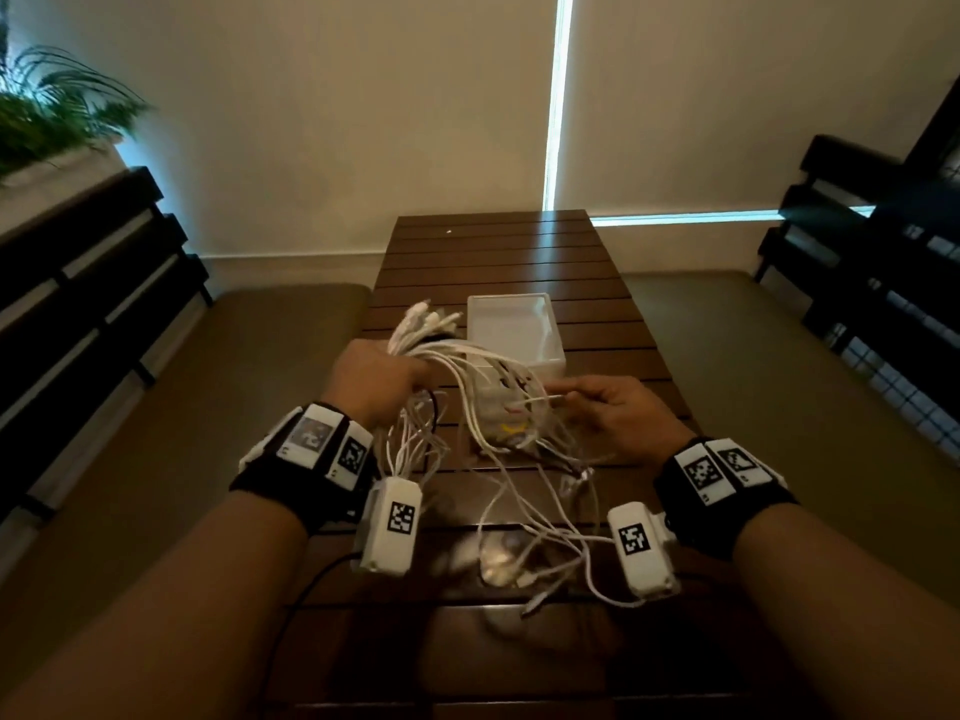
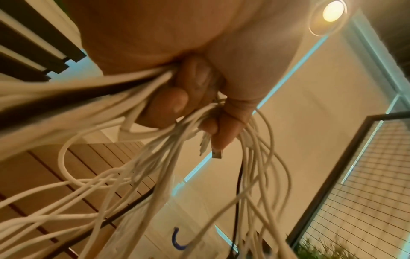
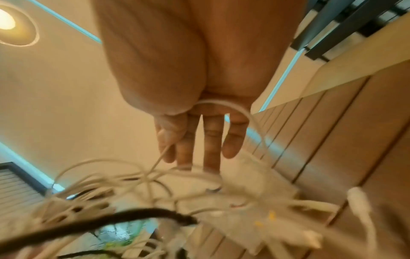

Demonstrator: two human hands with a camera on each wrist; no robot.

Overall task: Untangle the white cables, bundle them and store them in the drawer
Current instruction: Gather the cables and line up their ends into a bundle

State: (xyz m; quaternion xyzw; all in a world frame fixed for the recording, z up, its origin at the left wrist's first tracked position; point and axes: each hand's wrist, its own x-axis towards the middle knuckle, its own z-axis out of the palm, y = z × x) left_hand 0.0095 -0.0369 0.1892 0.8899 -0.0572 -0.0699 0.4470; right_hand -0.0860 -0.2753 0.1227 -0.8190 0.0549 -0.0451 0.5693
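My left hand (image 1: 379, 381) grips a thick bunch of white cables (image 1: 431, 350) above the wooden table (image 1: 493, 252); their plug ends (image 1: 426, 317) fan out beyond the fist. In the left wrist view the curled fingers (image 2: 170, 106) clamp the white cables (image 2: 155, 157), which hang down in loops. My right hand (image 1: 597, 407) pinches one white cable (image 1: 535, 402) between thumb and forefinger, held out toward the bunch. In the right wrist view that single cable (image 3: 162, 154) runs from the thumb (image 3: 166, 138) into the tangle. A white open drawer box (image 1: 514, 330) sits just behind the hands.
Loose cable ends (image 1: 545, 553) trail over the near part of the table. A black cable (image 1: 431, 407) runs through the tangle. Cushioned benches (image 1: 260, 356) flank the table, with dark slatted backs (image 1: 78, 283). A plant (image 1: 47, 111) stands at the far left.
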